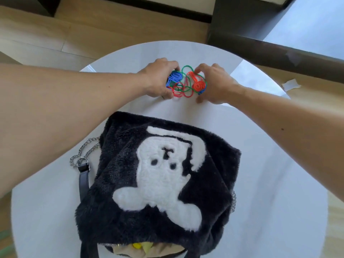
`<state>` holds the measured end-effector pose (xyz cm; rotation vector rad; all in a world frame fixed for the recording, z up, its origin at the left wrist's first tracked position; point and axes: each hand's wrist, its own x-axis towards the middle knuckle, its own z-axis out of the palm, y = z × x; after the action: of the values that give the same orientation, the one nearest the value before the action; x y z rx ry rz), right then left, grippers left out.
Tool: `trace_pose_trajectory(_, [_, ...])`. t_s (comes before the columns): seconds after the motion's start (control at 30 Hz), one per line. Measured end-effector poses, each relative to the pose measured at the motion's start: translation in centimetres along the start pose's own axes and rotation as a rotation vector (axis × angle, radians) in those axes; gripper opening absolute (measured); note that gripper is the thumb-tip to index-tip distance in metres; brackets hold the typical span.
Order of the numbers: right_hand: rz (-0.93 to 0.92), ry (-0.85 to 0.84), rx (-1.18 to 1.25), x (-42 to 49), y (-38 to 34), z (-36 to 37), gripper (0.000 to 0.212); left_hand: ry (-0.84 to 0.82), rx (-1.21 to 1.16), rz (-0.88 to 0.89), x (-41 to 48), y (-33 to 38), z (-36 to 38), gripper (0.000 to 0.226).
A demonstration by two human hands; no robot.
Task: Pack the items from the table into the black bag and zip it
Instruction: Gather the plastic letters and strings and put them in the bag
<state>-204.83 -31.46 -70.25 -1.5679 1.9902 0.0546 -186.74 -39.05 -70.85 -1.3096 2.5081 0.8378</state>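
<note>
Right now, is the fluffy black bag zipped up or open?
Open. The black bag gapes at its near edge, the zipper teeth spread apart, with something yellow showing inside.

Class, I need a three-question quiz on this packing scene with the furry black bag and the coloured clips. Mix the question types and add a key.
1. True or false: the black bag is zipped shut.
2. What lies between the left hand and right hand?
A. a chain
B. coloured clips
C. a book
3. Fill in: the bag lies on a round white ____.

Key: 1 false; 2 B; 3 table
</note>
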Motion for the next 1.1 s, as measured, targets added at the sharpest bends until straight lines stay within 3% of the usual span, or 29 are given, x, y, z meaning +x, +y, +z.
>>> trace_pose_trajectory(0.17, [0.004, -0.005, 0.012, 0.1, -2.2, 0.9, 0.089, 0.102, -0.080, 0.030, -0.7, 1.8, 1.5, 0.053])
trace_pose_trajectory(0.3, [0.002, 0.000, 0.018, -0.1, -3.3, 1.7, 0.090, 0.164, -0.192, -0.071, -1.2, 3.3, 2.7, 0.032])
trace_pose_trajectory(0.43, [0.000, 0.064, -0.024, 0.2, -3.6, 2.3, 0.079, 0.081, -0.413, -0.128, -1.8, 3.2, 1.8, 0.019])
trace_pose_trajectory(0.57, [-0.022, 0.085, -0.043, 0.2, -3.5, 3.0, 0.051, 0.009, -0.586, -0.149, -2.6, 2.7, 1.3, 0.028])
trace_pose_trajectory(0.7, [-0.061, 0.095, -0.038, -0.5, -3.6, 3.1, 0.003, 0.078, -0.842, -0.328, -3.1, 2.6, 1.9, 0.023])
trace_pose_trajectory(0.8, [-0.062, 0.113, 0.109, -1.4, -4.0, 2.2, 0.010, 0.089, -1.200, -0.476, -3.5, 3.0, 1.6, 0.012])
trace_pose_trajectory(0.9, [-0.075, 0.118, 0.240, -2.8, -5.0, 0.1, 0.014, 0.034, -1.441, -0.555, -4.0, 3.7, 0.7, 0.024])
trace_pose_trajectory(1.0, [-0.153, 0.165, 0.214, -4.5, -6.6, -2.7, 0.016, -0.056, -1.613, -0.497, -5.0, 5.0, -0.6, 0.048])
trace_pose_trajectory(1.1, [-0.244, 0.242, 0.093, -6.7, -8.1, -5.7, 0.017, -0.079, -1.849, -0.450, -6.5, 6.6, -2.1, 0.052])
